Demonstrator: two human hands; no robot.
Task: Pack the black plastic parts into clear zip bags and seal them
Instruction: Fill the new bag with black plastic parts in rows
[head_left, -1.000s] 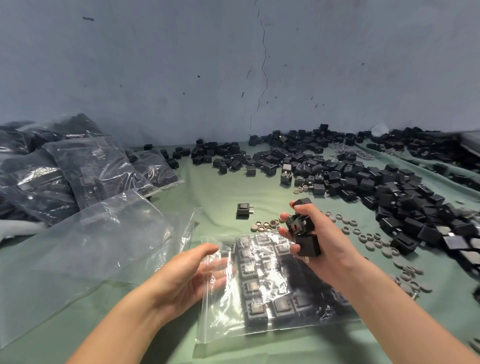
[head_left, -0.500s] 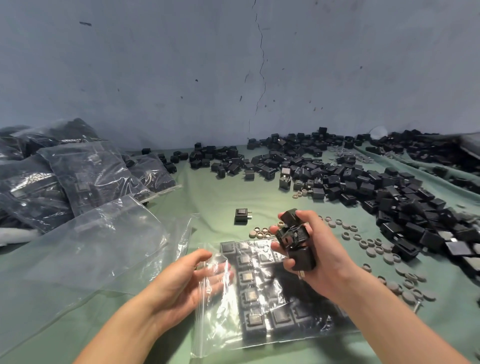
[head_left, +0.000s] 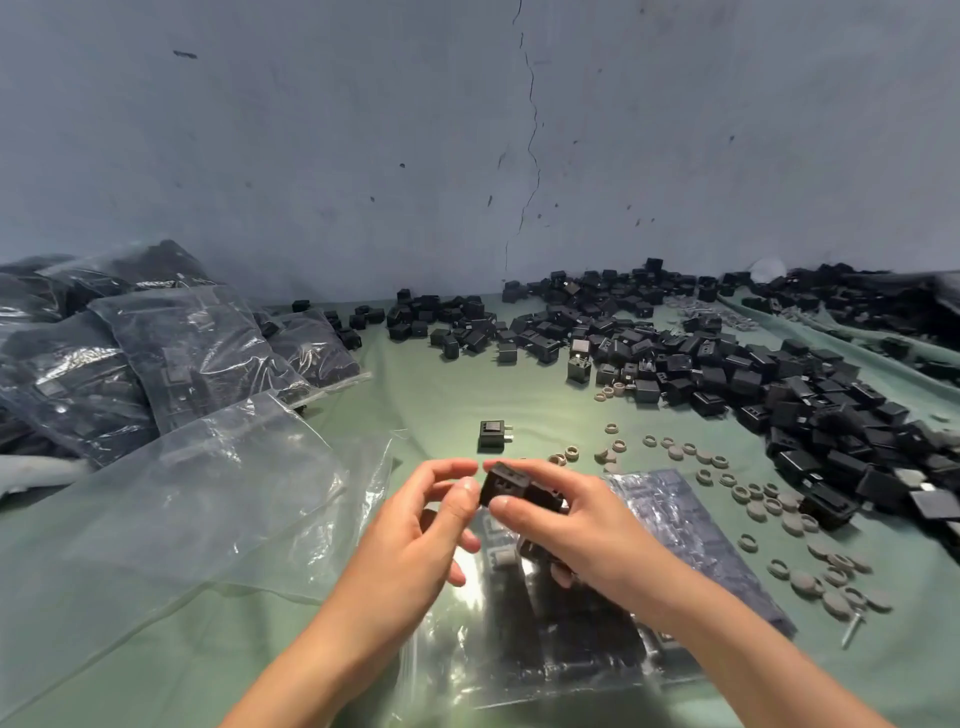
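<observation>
Several parts (head_left: 519, 491) are sitting clamped in right hand (head_left: 587, 535) above bag (head_left: 701, 525) — end part is jutting left, just beside left hand (head_left: 415, 535), whose thumb and finger are hovering half-curled; contact unclear.

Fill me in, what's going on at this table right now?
A person is packing by hand. The right hand grips a few black parts above a partly filled zip bag on the green cloth. The left hand has its fingertips at the topmost part; I cannot tell if it pinches it. Filled bags lie at left, the loose pile at right.
</observation>
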